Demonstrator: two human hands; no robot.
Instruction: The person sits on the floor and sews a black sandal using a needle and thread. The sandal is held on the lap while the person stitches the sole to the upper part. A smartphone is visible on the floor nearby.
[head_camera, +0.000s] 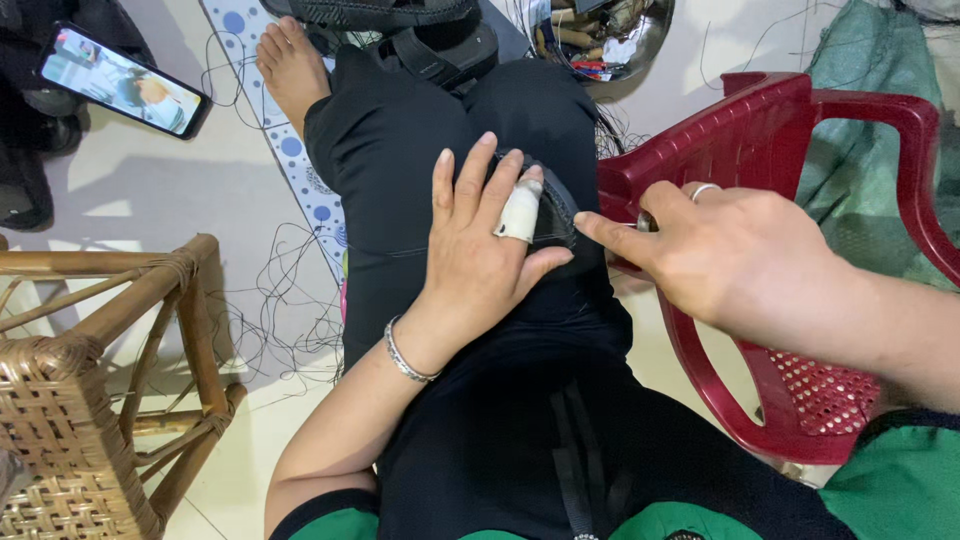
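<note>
Floor (150, 190): pale tile, littered with loose black threads (270, 290). Person's black-trousered legs (420, 150) run up the middle of the view, bare foot (290, 65) at top left resting on a white mat with blue dots (300, 160).

Red plastic chair (780, 130) on the right, just beside the legs, perforated seat visible low right. Woven cane stool (90, 400) at bottom left, well apart from the hands. Green cloth (870, 60) behind the chair. Black sandal (400, 12) at top centre, another beneath it. Round metal tray (620, 35) with small tools at top, partly cut off.

Right hand (730, 250) reaches in from the right, a ring on one finger, forefinger stretched to the edge of a dark leather piece (555, 215); whether the fingers pinch anything, cannot tell.

Left hand (480, 250) lies flat on the thigh, fingers spread and released, pressing the dark leather piece down against the knee. One finger wears a white tape wrap (520, 210); silver bangle (405, 355) on the wrist.

Phone (125, 80) with lit screen lies on the floor at top left.
</note>
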